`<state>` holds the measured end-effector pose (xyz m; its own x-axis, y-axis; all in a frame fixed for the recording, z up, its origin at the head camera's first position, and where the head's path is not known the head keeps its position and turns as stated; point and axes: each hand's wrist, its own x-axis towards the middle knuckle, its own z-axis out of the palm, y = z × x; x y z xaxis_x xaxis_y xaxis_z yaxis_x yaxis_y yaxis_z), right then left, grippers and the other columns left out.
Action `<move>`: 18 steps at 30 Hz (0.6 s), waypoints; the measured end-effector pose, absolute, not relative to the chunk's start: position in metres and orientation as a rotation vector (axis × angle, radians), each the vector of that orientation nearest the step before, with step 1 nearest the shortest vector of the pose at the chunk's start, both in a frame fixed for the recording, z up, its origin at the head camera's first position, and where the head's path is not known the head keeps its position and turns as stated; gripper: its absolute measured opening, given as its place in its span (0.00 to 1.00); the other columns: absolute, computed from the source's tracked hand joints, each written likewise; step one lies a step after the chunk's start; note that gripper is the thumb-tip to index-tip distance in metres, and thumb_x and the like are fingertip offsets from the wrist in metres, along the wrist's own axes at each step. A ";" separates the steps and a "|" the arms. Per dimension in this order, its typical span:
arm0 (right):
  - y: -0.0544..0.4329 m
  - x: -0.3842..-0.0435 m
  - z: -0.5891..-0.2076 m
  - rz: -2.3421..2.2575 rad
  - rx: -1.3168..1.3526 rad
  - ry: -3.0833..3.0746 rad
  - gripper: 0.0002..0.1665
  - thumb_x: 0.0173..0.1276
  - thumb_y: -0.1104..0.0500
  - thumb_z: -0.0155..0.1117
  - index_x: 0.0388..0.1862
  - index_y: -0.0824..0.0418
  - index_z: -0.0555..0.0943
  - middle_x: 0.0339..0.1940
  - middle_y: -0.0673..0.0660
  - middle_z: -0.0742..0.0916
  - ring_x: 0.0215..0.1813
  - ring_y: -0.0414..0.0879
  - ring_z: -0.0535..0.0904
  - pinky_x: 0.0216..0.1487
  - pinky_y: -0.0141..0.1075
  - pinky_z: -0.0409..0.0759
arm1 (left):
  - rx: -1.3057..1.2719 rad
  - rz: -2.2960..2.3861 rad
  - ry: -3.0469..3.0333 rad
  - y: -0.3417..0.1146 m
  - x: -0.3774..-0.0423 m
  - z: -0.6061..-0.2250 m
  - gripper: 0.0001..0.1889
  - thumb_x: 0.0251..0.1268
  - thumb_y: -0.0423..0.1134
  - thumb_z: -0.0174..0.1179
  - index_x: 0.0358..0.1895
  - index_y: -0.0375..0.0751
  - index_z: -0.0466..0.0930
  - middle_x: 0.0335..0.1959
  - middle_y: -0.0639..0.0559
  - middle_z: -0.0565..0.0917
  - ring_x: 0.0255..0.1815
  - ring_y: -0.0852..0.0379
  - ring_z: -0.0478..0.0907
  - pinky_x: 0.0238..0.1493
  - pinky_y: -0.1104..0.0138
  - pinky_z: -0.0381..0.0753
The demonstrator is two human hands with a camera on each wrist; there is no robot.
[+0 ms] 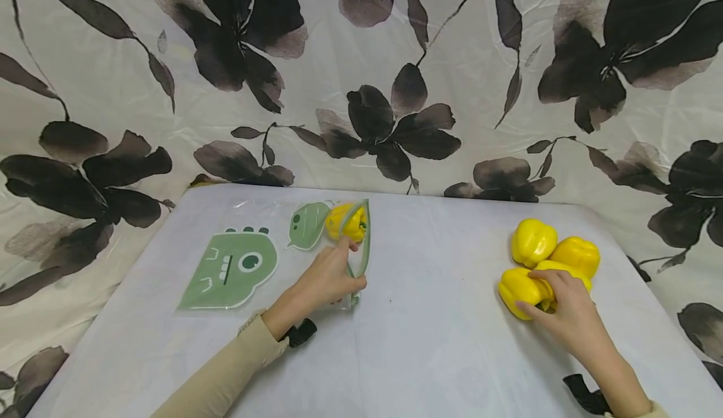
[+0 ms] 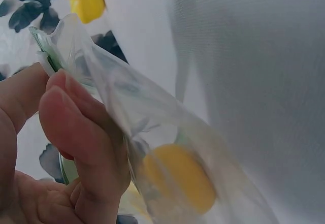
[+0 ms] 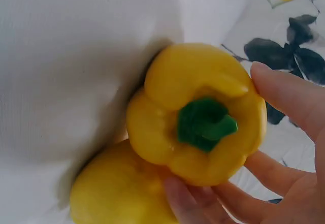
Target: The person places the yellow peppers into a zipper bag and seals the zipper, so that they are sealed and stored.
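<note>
Yellow pepper (image 1: 516,287), at right, gripped by right hand (image 1: 573,311), looked light, firm, slick, best held round its sides; left hand (image 1: 330,275) pinched bag (image 1: 254,273).

Four yellow peppers (image 1: 533,242) are sitting at the right of the frame; one more pepper (image 1: 337,220) is showing inside one clear bag (image 1: 228,280), left of centre. One left hand (image 1: 326,273) and one right hand (image 1: 572,314) are showing over one counter (image 1: 429,342).
</note>
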<state>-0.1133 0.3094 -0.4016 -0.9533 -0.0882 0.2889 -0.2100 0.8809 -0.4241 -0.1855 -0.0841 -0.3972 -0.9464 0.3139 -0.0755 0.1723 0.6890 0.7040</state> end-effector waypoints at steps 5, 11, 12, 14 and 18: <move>0.303 -0.112 -0.405 0.625 0.217 -2.791 0.35 0.48 0.59 0.81 0.54 0.68 0.77 0.49 0.72 0.78 0.49 0.69 0.71 0.47 0.62 0.69 | 0.395 1.105 2.700 -0.084 -0.185 -0.399 0.32 0.56 0.36 0.68 0.63 0.34 0.64 0.11 0.51 0.72 0.06 0.57 0.71 0.11 0.70 0.69; 0.300 -0.111 -0.407 0.682 0.176 -2.955 0.44 0.53 0.51 0.80 0.66 0.60 0.70 0.56 0.72 0.73 0.52 0.69 0.74 0.48 0.65 0.72 | 0.395 1.098 2.702 -0.085 -0.186 -0.399 0.32 0.56 0.37 0.68 0.63 0.34 0.64 0.11 0.50 0.73 0.05 0.58 0.70 0.10 0.70 0.69; 0.300 -0.112 -0.408 0.693 0.181 -2.971 0.45 0.53 0.51 0.80 0.67 0.59 0.69 0.57 0.72 0.73 0.53 0.69 0.74 0.49 0.66 0.72 | 0.394 1.098 2.702 -0.085 -0.185 -0.399 0.32 0.56 0.37 0.68 0.63 0.34 0.64 0.11 0.50 0.73 0.05 0.59 0.70 0.10 0.70 0.69; 0.300 -0.112 -0.410 0.710 0.189 -2.984 0.46 0.52 0.52 0.80 0.68 0.58 0.68 0.58 0.75 0.73 0.55 0.70 0.73 0.49 0.67 0.71 | 0.397 1.100 2.704 -0.085 -0.185 -0.399 0.32 0.55 0.37 0.68 0.62 0.33 0.64 0.11 0.50 0.74 0.04 0.59 0.70 0.10 0.70 0.69; 0.300 -0.115 -0.411 0.753 0.231 -2.955 0.46 0.51 0.54 0.81 0.67 0.58 0.70 0.58 0.74 0.75 0.56 0.68 0.73 0.51 0.65 0.71 | 0.393 1.096 2.706 -0.085 -0.185 -0.398 0.32 0.55 0.37 0.68 0.63 0.33 0.64 0.11 0.50 0.73 0.05 0.59 0.70 0.10 0.70 0.69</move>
<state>-0.1151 0.2998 -0.4114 -0.9851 -0.1254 0.1174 -0.1663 0.8677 -0.4685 -0.1854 -0.0854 -0.3982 -0.9457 0.3150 -0.0801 0.1705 0.6906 0.7029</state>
